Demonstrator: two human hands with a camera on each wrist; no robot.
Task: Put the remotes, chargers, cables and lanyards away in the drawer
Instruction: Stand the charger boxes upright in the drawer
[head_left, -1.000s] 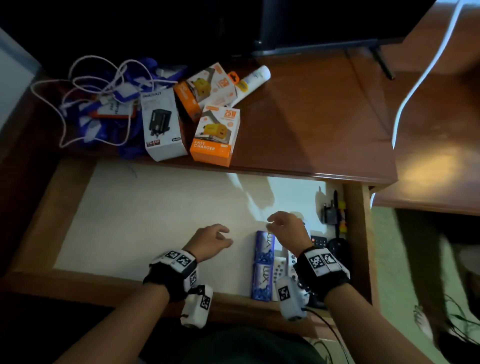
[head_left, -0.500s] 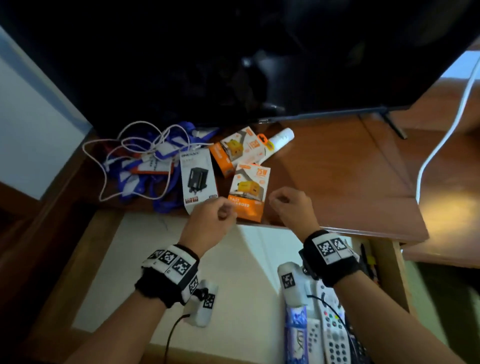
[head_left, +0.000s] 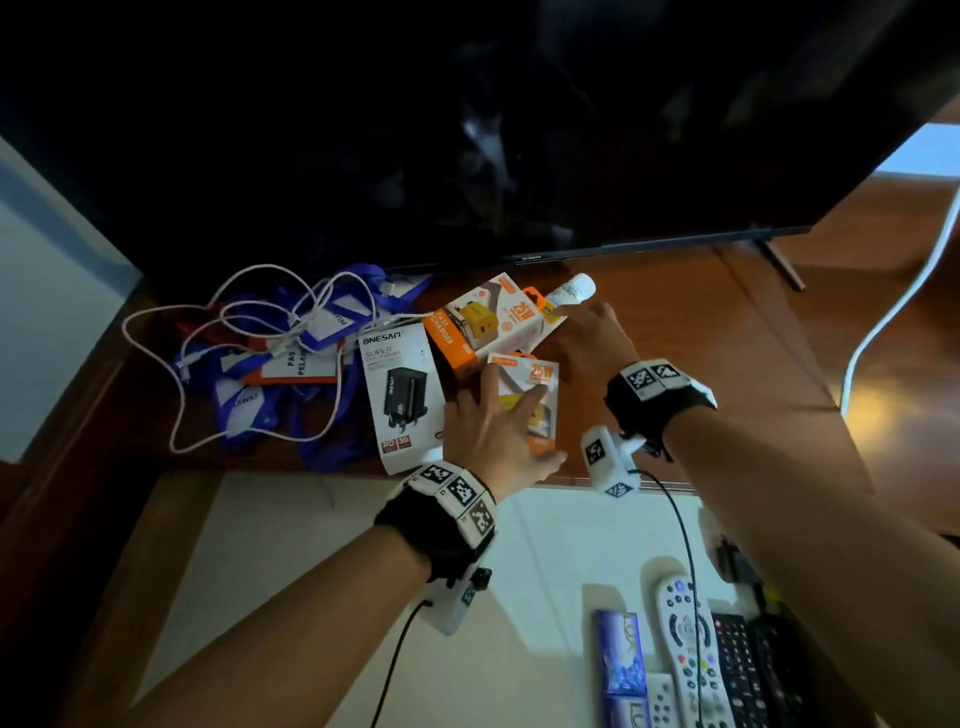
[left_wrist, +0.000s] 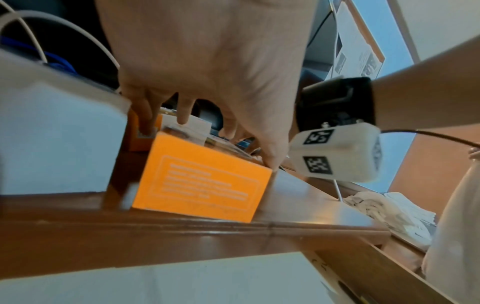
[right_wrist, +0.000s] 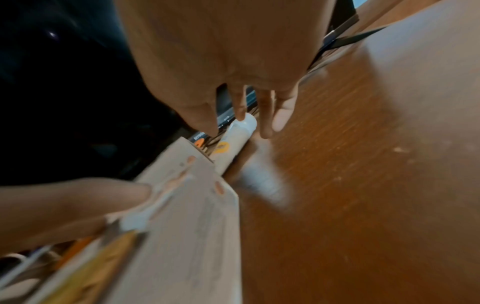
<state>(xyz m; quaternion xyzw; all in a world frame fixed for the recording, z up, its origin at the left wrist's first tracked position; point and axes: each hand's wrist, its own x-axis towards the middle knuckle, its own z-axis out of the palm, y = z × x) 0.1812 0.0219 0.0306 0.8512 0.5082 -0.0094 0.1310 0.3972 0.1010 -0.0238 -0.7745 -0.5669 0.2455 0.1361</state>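
Observation:
On the wooden top, my left hand (head_left: 506, 415) is spread over the near orange 25W charger box (head_left: 543, 374), fingers straight. In the left wrist view my left hand (left_wrist: 205, 139) touches the top of the orange box (left_wrist: 200, 181), thumb at its right corner. My right hand (head_left: 582, 332) reaches, fingers straight, beside the far orange charger box (head_left: 483, 322), towards a white tube (head_left: 574, 288). In the right wrist view one fingertip (right_wrist: 241, 115) touches the tube's cap (right_wrist: 249, 123). A white charger box (head_left: 402, 400), white cables (head_left: 228, 322) and blue lanyards (head_left: 317, 447) lie to the left.
The open drawer (head_left: 337, 571) has a white liner. At its right lie a white remote (head_left: 685, 634), black remotes (head_left: 737, 665) and blue soap boxes (head_left: 621, 654). A dark TV (head_left: 467, 130) overhangs the back of the top. A white cord (head_left: 893, 312) runs at the right.
Both hands rose out of the drawer onto the top. They were curled half a second ago and are now spread, the left over the near box, the right by the tube.

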